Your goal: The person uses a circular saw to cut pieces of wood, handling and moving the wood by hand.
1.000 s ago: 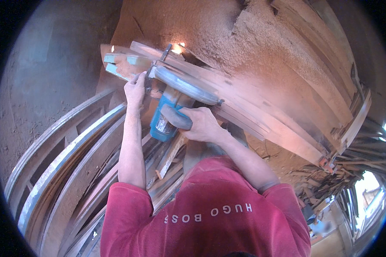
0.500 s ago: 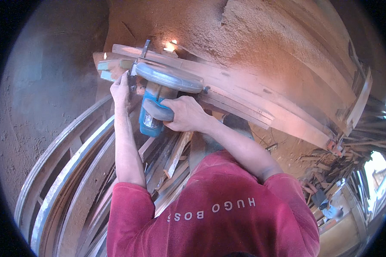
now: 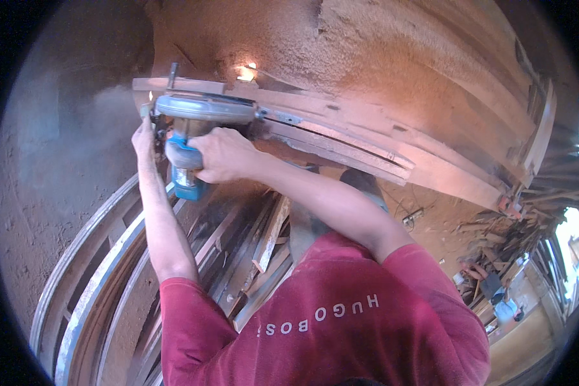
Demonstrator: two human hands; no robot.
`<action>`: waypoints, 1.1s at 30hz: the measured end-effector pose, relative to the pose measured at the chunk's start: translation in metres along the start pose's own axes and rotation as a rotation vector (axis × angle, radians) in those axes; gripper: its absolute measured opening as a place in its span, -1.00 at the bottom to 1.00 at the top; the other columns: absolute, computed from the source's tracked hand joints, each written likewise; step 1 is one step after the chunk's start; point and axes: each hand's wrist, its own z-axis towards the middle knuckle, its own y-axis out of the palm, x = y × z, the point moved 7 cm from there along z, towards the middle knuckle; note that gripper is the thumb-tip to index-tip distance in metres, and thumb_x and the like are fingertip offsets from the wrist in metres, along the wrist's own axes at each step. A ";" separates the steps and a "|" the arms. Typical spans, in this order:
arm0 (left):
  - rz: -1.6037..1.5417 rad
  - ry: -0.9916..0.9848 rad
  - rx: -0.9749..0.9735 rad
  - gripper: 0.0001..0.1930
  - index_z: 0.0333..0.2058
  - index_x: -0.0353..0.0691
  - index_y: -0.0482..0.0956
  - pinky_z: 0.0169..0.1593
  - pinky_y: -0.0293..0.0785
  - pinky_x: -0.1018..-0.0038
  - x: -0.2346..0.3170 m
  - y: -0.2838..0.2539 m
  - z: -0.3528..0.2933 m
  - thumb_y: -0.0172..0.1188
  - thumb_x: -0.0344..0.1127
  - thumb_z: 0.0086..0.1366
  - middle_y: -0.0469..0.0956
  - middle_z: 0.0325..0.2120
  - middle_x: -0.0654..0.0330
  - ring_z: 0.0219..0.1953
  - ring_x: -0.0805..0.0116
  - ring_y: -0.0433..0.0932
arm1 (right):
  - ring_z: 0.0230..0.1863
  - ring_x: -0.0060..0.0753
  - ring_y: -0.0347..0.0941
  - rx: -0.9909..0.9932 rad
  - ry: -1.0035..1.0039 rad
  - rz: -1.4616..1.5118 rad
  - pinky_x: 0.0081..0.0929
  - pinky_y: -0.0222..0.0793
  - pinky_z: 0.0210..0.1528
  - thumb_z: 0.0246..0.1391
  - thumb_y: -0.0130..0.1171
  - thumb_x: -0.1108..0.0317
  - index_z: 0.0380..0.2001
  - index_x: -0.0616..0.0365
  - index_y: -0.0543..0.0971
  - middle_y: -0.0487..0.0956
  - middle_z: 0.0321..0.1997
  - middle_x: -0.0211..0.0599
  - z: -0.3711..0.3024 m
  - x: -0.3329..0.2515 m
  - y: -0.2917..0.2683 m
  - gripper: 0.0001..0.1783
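A blue and grey circular saw (image 3: 206,109) lies across the left part of a long wooden plank (image 3: 341,119). Wrapped round its rear handle, my right hand (image 3: 225,154) is closed. Farther left, my left hand (image 3: 145,136) reaches to the saw's front edge by the plank's left end. Its fingers are pinched together, but what they hold is hidden. Behind the saw, a narrow cut line runs along the plank to the right. Pale dust (image 3: 112,100) hangs in the air left of the saw.
Curved wooden frames (image 3: 87,257) stand on edge at the lower left, beside loose boards (image 3: 270,235). Sawdust (image 3: 392,58) is heaped beyond the plank. A scrap wood pile (image 3: 489,235) lies at the right, with a person (image 3: 505,305) near it.
Both hands and the saw have moved left along the plank. More of the cut line shows behind the saw, and a dust cloud has appeared at the left.
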 end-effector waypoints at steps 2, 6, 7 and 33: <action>0.064 0.013 0.075 -0.52 -0.19 -0.34 0.70 -0.44 0.48 0.50 0.024 -0.026 0.006 0.31 0.08 0.33 0.64 -0.42 0.24 -0.52 0.49 0.57 | -0.31 0.17 0.63 0.004 -0.052 -0.010 0.02 0.56 -0.19 -0.18 0.32 0.15 -0.36 0.04 0.64 0.66 -0.42 0.05 0.021 -0.009 0.009 -0.71; 0.083 0.112 0.189 -0.55 -0.15 -0.25 0.70 -0.57 0.38 0.49 0.062 -0.124 0.009 0.28 0.09 0.35 0.60 -0.49 0.34 -0.63 0.52 0.47 | -0.35 0.10 0.64 0.042 -0.224 0.068 -0.02 0.56 -0.25 -0.14 0.35 0.07 -0.32 -0.05 0.66 0.67 -0.43 -0.03 0.051 -0.037 0.032 -0.69; 0.076 0.185 0.203 -0.56 -0.14 -0.21 0.71 -0.62 0.33 0.49 0.094 -0.119 -0.019 0.25 0.10 0.37 0.58 -0.51 0.38 -0.67 0.54 0.42 | -0.35 0.10 0.64 0.058 -0.196 0.055 -0.02 0.56 -0.25 -0.14 0.35 0.07 -0.32 -0.05 0.66 0.67 -0.43 -0.03 0.050 -0.029 0.033 -0.69; 0.391 -0.038 -0.397 -0.34 -0.17 -0.36 0.60 -0.36 0.47 0.39 -0.327 0.100 -0.332 -0.13 0.24 0.51 0.64 -0.36 0.08 -0.42 0.37 0.55 | -0.17 0.04 0.67 0.793 0.444 -0.635 -0.21 0.57 -0.12 -0.20 0.42 0.43 -0.06 0.19 0.63 0.70 -0.19 -0.02 -0.603 0.054 -0.286 -0.50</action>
